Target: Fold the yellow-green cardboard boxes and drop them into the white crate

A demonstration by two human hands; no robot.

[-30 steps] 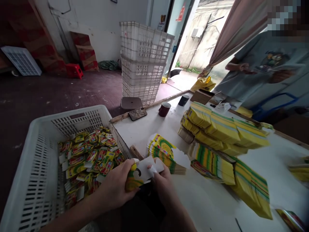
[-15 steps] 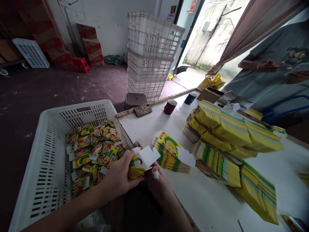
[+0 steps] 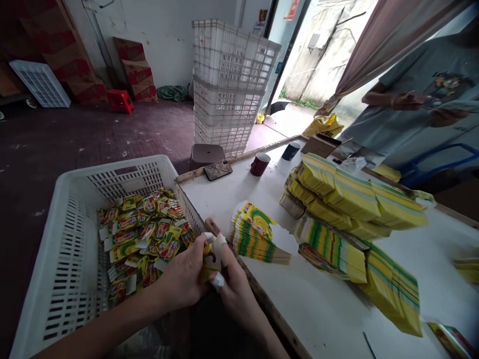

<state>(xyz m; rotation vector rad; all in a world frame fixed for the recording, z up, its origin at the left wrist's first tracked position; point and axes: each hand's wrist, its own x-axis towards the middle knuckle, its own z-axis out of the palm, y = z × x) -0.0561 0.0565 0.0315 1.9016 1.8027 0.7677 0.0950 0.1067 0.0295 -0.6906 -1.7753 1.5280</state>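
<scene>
Both my hands grip one small yellow-green carton (image 3: pixel 208 259) just past the table's near edge. My left hand (image 3: pixel 183 276) wraps its left side. My right hand (image 3: pixel 229 285), with white tape on its fingertips, pinches the carton's right side and presses its white flap down. Right beside the hands lies a fanned stack of flat cartons (image 3: pixel 254 232) on the white table (image 3: pixel 329 319). To the left stands a white plastic crate (image 3: pixel 63 259) holding several folded cartons (image 3: pixel 144 239).
Large piles of flat yellow-green cartons (image 3: pixel 348 199) cover the table's middle and right. A phone (image 3: pixel 217 170), a red mug (image 3: pixel 259 164) and a dark cup (image 3: pixel 290 150) sit at the far edge. Stacked white crates (image 3: pixel 228 85) stand behind. Another person (image 3: pixel 422 99) stands at the right.
The carton's white flap stood open; now it is folded down and my hands are pressed closer together on the carton. The camera view shifted slightly.
</scene>
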